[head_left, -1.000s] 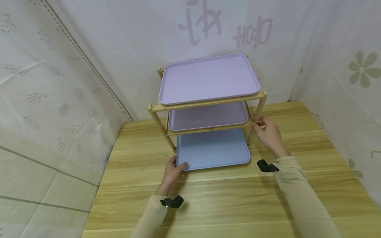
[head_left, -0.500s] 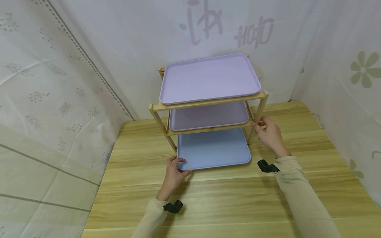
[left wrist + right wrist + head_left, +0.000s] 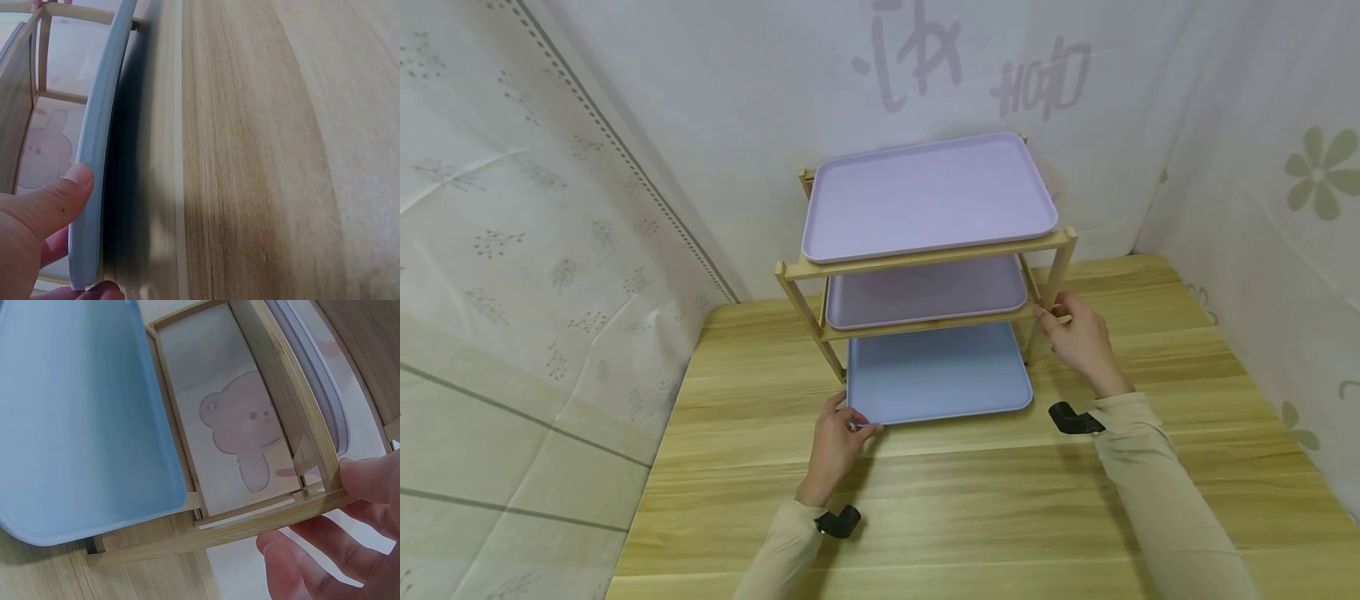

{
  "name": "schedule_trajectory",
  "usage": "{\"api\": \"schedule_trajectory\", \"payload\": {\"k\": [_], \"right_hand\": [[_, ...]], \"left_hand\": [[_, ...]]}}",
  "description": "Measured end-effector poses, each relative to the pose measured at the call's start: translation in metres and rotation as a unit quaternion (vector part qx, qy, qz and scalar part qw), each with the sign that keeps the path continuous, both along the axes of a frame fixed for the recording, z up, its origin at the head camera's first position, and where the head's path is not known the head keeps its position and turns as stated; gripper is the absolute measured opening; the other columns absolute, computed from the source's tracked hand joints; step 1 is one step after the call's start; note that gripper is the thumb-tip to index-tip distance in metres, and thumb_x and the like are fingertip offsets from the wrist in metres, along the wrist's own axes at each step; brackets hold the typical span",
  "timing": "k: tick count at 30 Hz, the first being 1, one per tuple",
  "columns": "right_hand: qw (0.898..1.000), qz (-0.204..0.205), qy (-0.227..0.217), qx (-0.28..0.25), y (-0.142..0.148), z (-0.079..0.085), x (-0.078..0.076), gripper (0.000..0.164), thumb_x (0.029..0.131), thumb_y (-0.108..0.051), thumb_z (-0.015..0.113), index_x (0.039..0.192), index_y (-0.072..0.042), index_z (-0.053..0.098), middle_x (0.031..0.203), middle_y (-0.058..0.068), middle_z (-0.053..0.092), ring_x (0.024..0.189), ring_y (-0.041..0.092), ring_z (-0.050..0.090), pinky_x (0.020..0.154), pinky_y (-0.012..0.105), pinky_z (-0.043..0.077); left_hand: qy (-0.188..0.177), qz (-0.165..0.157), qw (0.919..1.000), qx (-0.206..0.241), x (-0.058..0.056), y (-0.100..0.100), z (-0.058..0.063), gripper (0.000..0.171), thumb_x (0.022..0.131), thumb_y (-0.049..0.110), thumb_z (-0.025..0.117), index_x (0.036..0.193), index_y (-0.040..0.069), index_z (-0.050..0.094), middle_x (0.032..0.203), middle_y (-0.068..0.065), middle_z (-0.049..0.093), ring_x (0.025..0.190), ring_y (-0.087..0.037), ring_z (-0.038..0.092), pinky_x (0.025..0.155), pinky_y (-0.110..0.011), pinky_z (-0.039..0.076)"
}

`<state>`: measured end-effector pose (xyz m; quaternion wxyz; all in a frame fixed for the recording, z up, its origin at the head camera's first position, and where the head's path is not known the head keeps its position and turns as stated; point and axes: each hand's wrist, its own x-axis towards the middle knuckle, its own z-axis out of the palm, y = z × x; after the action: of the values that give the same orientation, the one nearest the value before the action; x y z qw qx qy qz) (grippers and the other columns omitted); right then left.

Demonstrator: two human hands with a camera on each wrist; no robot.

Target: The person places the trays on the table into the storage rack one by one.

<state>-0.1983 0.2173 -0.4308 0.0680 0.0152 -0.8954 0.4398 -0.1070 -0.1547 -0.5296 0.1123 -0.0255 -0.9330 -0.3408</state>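
A three-tier wooden rack (image 3: 801,308) holds a blue tray (image 3: 940,375) at the bottom, its front edge jutting out past the posts. My left hand (image 3: 833,442) pinches that tray's front left corner. In the left wrist view the thumb (image 3: 59,203) lies against the tray's rim (image 3: 94,144), with fingertips at the corner's other side. On the right, my right hand (image 3: 1081,342) grips the rack's front post around middle-shelf height. Its thumb and fingers lie around the wooden post (image 3: 219,534) in the right wrist view.
Purple trays lie on the rack's top (image 3: 928,200) and middle (image 3: 925,298) shelves. The rack stands on a wood-grain table (image 3: 970,517), close to a printed white curtain (image 3: 715,142) at the back. More curtain (image 3: 1247,250) hangs on the right.
My left hand has shifted its hold at the blue tray's corner, the thumb moving from on top to the front edge. The fingers lifted briefly, then closed again. The right hand stays put.
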Motion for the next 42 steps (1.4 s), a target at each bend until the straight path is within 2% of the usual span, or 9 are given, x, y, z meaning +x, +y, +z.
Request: {"api": "schedule_trajectory", "payload": {"k": [3,6,15,24,28,32,42], "right_hand": [[1.000,0.001,0.001,-0.001,0.000,0.000,0.000,0.033,0.099,-0.030,0.053,0.112,0.000,0.056,0.105,0.024,0.064,0.064,0.004,0.060,0.051,0.025,0.051],[1.000,0.002,0.002,-0.004,0.000,0.000,0.000,0.033,0.099,-0.029,0.053,0.113,0.001,0.057,0.105,0.025,0.064,0.065,0.004,0.060,0.051,0.025,0.052],[1.000,0.004,0.000,-0.006,0.000,0.000,-0.001,0.033,0.099,-0.029,0.053,0.113,0.001,0.057,0.105,0.024,0.063,0.065,0.005,0.060,0.051,0.024,0.051],[1.000,0.003,-0.003,-0.008,0.001,-0.002,-0.001,0.033,0.099,-0.029,0.052,0.114,0.000,0.056,0.106,0.024,0.063,0.065,0.002,0.059,0.052,0.024,0.052],[1.000,0.002,-0.004,-0.006,0.001,-0.002,-0.002,0.033,0.099,-0.029,0.053,0.114,0.000,0.056,0.107,0.024,0.063,0.067,0.005,0.060,0.052,0.025,0.052],[1.000,0.002,-0.003,-0.005,0.001,-0.003,-0.003,0.033,0.099,-0.029,0.052,0.113,0.001,0.056,0.107,0.024,0.063,0.068,0.008,0.061,0.052,0.025,0.053],[1.000,0.005,-0.008,-0.010,0.002,-0.005,-0.003,0.034,0.099,-0.030,0.052,0.114,0.000,0.056,0.107,0.023,0.062,0.068,0.008,0.062,0.052,0.025,0.053]], "left_hand": [[0.009,0.003,0.9999,-0.012,-0.001,0.001,0.000,0.027,0.068,0.024,0.087,0.067,0.007,0.067,0.126,-0.026,0.060,0.109,-0.038,0.062,0.087,-0.045,0.053],[0.014,0.010,0.9997,-0.017,-0.003,0.002,-0.002,0.028,0.069,0.026,0.087,0.067,0.007,0.066,0.127,-0.024,0.059,0.117,-0.040,0.058,0.093,-0.047,0.050],[0.012,0.025,0.9988,-0.040,-0.009,0.005,-0.005,0.032,0.073,0.030,0.084,0.074,0.004,0.066,0.125,-0.022,0.058,0.106,-0.036,0.063,0.087,-0.044,0.054],[0.017,0.036,0.9979,-0.052,-0.018,0.009,-0.004,0.034,0.076,0.032,0.082,0.077,0.002,0.066,0.121,-0.025,0.060,0.108,-0.039,0.062,0.089,-0.047,0.052],[0.024,0.039,0.9977,-0.050,-0.022,0.010,-0.005,0.034,0.077,0.031,0.081,0.079,0.001,0.065,0.120,-0.025,0.060,0.103,-0.039,0.064,0.087,-0.047,0.053],[0.015,0.046,0.9980,-0.041,-0.027,0.012,-0.004,0.033,0.079,0.031,0.080,0.081,0.002,0.065,0.121,-0.023,0.058,0.101,-0.040,0.065,0.084,-0.048,0.054],[0.008,0.045,0.9981,-0.041,-0.038,0.013,-0.005,0.032,0.083,0.031,0.076,0.083,0.002,0.064,0.127,-0.028,0.055,0.104,-0.045,0.063,0.087,-0.050,0.053]]}}
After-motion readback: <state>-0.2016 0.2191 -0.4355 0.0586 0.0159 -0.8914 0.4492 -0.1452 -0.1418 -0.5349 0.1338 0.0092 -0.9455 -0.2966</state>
